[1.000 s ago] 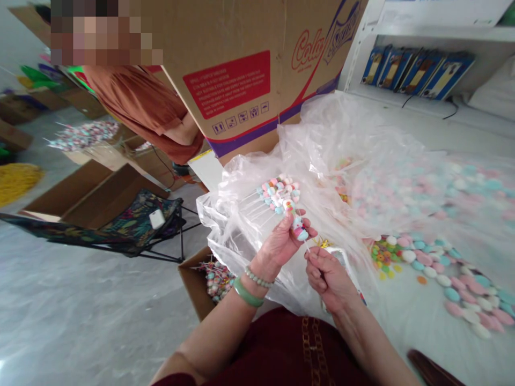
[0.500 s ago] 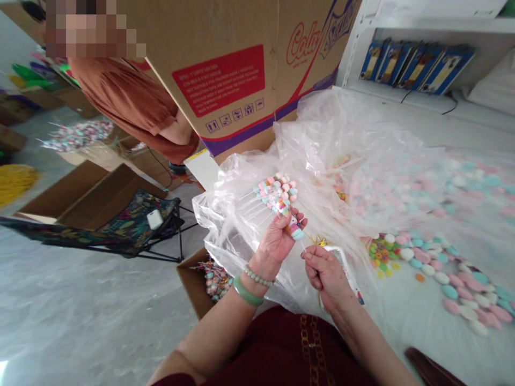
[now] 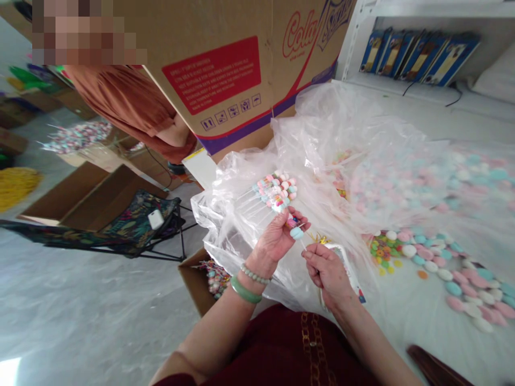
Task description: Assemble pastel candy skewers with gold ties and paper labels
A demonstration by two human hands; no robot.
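Note:
My left hand (image 3: 277, 240) grips a bunch of candy skewers (image 3: 277, 190), pastel pink, blue and white sweets threaded on thin white sticks, and a pale blue sweet (image 3: 296, 233) sits at its fingertips. My right hand (image 3: 326, 273) is pinched shut on a narrow white strip (image 3: 345, 265) close to a gold tinsel twist tie (image 3: 319, 238). The two hands nearly meet below the bunch. A clear plastic bag (image 3: 241, 214) lies crumpled behind the hands.
Loose pastel sweets (image 3: 462, 284) and small coloured candies lie on a white sheet at right. An open carton of skewers (image 3: 197, 284) sits below the bag. A large printed carton (image 3: 225, 80), a person in an orange garment (image 3: 129, 107), a folding chair (image 3: 137, 228) and a shelf stand around.
The whole scene has shifted slightly left and up in the view. My hands stay close together, and the bunch has tilted a little to the left.

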